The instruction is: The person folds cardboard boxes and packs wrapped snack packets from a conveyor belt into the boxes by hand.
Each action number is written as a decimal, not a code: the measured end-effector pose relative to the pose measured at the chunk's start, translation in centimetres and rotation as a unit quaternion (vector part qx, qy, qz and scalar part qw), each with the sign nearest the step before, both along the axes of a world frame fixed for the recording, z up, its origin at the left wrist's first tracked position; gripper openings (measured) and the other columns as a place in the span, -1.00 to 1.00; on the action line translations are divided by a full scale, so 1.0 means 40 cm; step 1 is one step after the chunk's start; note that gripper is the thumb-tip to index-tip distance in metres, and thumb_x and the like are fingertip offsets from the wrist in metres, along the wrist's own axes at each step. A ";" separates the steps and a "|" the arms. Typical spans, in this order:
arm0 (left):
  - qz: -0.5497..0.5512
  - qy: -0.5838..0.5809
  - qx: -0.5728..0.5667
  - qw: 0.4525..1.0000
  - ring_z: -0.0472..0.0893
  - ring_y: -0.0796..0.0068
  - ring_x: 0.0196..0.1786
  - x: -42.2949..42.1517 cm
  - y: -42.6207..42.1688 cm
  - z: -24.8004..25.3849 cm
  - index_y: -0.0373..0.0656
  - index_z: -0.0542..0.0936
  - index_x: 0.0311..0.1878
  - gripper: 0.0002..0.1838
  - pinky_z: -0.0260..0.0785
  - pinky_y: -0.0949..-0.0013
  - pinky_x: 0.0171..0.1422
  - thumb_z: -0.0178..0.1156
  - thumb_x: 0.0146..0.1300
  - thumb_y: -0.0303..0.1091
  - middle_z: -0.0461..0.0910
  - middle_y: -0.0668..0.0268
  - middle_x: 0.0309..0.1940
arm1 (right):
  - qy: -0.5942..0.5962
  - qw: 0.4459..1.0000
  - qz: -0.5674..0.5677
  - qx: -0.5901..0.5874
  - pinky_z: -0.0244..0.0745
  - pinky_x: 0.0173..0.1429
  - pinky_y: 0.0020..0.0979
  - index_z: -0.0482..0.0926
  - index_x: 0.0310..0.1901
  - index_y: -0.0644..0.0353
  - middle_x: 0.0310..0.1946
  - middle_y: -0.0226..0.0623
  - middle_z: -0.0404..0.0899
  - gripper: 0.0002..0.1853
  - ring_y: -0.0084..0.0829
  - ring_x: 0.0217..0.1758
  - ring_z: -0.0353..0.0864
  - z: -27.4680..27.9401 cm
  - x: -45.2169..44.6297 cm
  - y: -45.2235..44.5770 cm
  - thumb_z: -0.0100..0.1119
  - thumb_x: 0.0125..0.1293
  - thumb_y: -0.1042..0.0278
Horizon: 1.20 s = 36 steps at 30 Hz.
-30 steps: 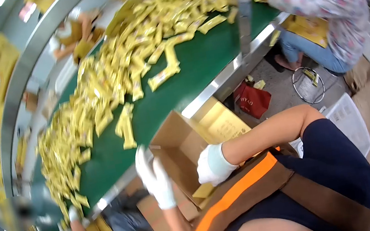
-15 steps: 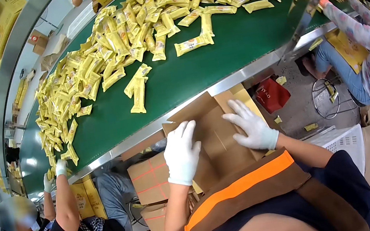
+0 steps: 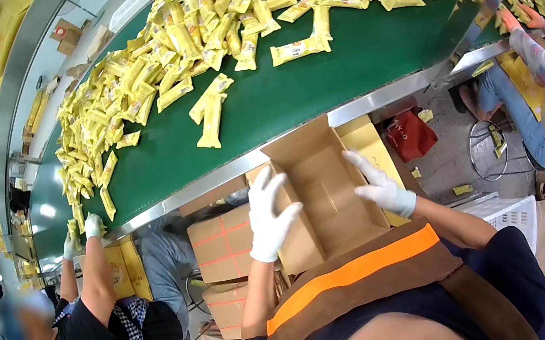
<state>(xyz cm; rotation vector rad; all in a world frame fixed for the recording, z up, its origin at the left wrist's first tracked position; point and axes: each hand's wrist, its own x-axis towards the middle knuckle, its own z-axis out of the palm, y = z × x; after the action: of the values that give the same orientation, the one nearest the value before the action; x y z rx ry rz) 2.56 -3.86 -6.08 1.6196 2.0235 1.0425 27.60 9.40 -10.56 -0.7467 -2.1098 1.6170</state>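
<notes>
An open brown cardboard box [image 3: 335, 221] sits in front of my body at the belt's edge, with nothing in it. My left hand [image 3: 268, 215], in a white glove, is at the box's left side, fingers spread and thumb pointing inward over the folded-out left flap [image 3: 298, 234]. At the right wall is my right hand [image 3: 383, 186], also gloved, its fingers stretched along the rim. Neither hand is wrapped around anything. Whether the fingertips press on the cardboard is hard to see.
Beyond the box runs a green conveyor belt [image 3: 264, 121] heaped with yellow packets [image 3: 186, 40]. Strapped cartons [image 3: 224, 245] stand at left, a yellow carton [image 3: 369, 143] behind the box. Two co-workers sit left and right. A red bag [image 3: 411, 137], stool [image 3: 491, 148] and white crate [image 3: 511, 216] are to the right.
My left hand's fingers have spread apart at the left flap, which now lies folded outward. The box's inside looks more squared. My right hand stays by the right wall; the view has shifted slightly.
</notes>
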 end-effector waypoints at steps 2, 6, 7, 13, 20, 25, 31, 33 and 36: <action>-0.024 -0.029 0.016 0.999 0.01 -0.01 0.61 0.012 -0.030 -0.060 -0.11 0.48 0.31 -0.39 -0.11 0.06 0.62 0.28 0.12 -0.38 0.05 -0.02 0.55 | 0.000 0.999 0.019 -0.030 -0.16 0.64 -0.20 0.07 0.53 0.10 0.57 0.12 -0.10 -0.16 -0.02 0.66 -0.15 0.030 -0.003 -0.046 0.11 0.18 0.37; -0.005 -0.225 0.013 0.974 -0.16 -0.02 0.65 0.056 -0.007 -0.091 -0.15 0.43 0.35 -0.41 -0.26 0.08 0.64 0.13 0.19 -0.39 -0.14 -0.13 0.59 | -0.018 0.999 0.014 -0.038 -0.17 0.64 -0.18 0.05 0.54 0.09 0.56 0.12 -0.08 -0.17 -0.02 0.66 -0.15 0.017 0.022 -0.031 0.11 0.23 0.38; 0.005 -0.229 0.014 0.973 -0.10 -0.09 0.63 0.054 0.008 -0.094 -0.11 0.43 0.37 -0.40 -0.25 0.00 0.63 0.16 0.21 -0.31 -0.07 -0.11 0.58 | -0.090 0.996 0.021 -0.002 -0.08 0.62 -0.17 0.11 0.52 0.09 0.55 0.14 -0.06 -0.20 0.00 0.64 -0.09 0.044 0.016 0.003 0.14 0.23 0.33; 0.044 0.183 0.074 0.979 0.14 -0.18 0.53 -0.138 0.109 -0.025 -0.07 0.41 0.40 -0.35 -0.10 -0.16 0.56 0.26 0.21 -0.20 0.20 -0.04 0.48 | 0.084 0.918 -0.155 0.356 0.38 0.36 -0.23 0.53 0.16 0.24 0.19 -0.04 0.55 -0.61 -0.07 0.30 0.50 0.196 -0.267 0.487 0.17 0.31 0.35; 0.316 0.004 0.153 0.936 0.15 0.05 0.55 -0.679 0.292 -0.180 -0.26 0.10 0.54 -0.26 -0.05 0.13 0.60 0.10 0.44 -0.12 0.10 -0.04 0.53 | -0.095 0.971 -0.096 0.198 0.18 0.49 -0.27 0.38 0.40 0.18 0.39 -0.12 0.40 -0.21 -0.21 0.46 0.33 0.155 -0.786 1.185 0.04 0.34 -0.30; 0.306 -0.062 0.188 0.931 0.06 0.06 0.59 -0.809 0.491 -0.146 -0.23 0.04 0.56 -0.16 -0.11 0.18 0.62 0.12 0.41 0.03 0.02 -0.04 0.56 | -0.032 0.995 0.007 0.095 0.35 0.39 -0.30 0.09 0.54 0.05 0.36 -0.03 0.40 -0.01 -0.15 0.32 0.47 0.059 -0.992 0.921 0.30 0.18 -0.23; 0.179 -0.272 0.178 0.928 0.18 0.25 0.51 -0.734 0.612 -0.180 -0.32 0.15 0.51 -0.20 -0.02 0.29 0.57 0.20 0.38 -0.05 0.17 0.06 0.49 | -0.093 0.964 0.136 0.210 0.49 0.17 -0.28 0.23 0.47 0.01 0.01 -0.02 0.64 -0.15 -0.11 0.05 0.64 0.087 -0.897 0.685 0.23 0.22 -0.21; 0.180 -0.249 0.144 0.941 0.14 0.22 0.54 -0.670 0.593 -0.145 -0.28 0.13 0.53 -0.20 -0.03 0.27 0.59 0.21 0.37 -0.12 0.14 0.04 0.51 | -0.069 0.976 0.141 0.153 0.49 0.12 -0.33 0.23 0.47 0.03 -0.08 -0.07 0.66 -0.21 -0.23 -0.04 0.67 0.074 -0.834 0.695 0.24 0.28 -0.08; 0.134 -0.162 0.100 0.972 0.21 0.15 0.51 -0.628 0.633 -0.172 -0.05 0.23 0.52 -0.27 0.04 0.26 0.56 0.23 0.33 -0.12 0.25 0.06 0.45 | -0.112 0.977 0.122 0.135 0.50 0.06 -0.41 0.22 0.47 0.06 -0.20 -0.16 0.68 -0.28 -0.40 -0.17 0.65 0.125 -0.721 0.692 0.23 0.32 0.12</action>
<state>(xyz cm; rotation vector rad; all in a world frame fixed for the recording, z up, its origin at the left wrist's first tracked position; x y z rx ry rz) -22.56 21.44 -12.98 1.1813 1.9962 1.5417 -1.26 37.06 -5.57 -0.6237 -2.6056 1.3679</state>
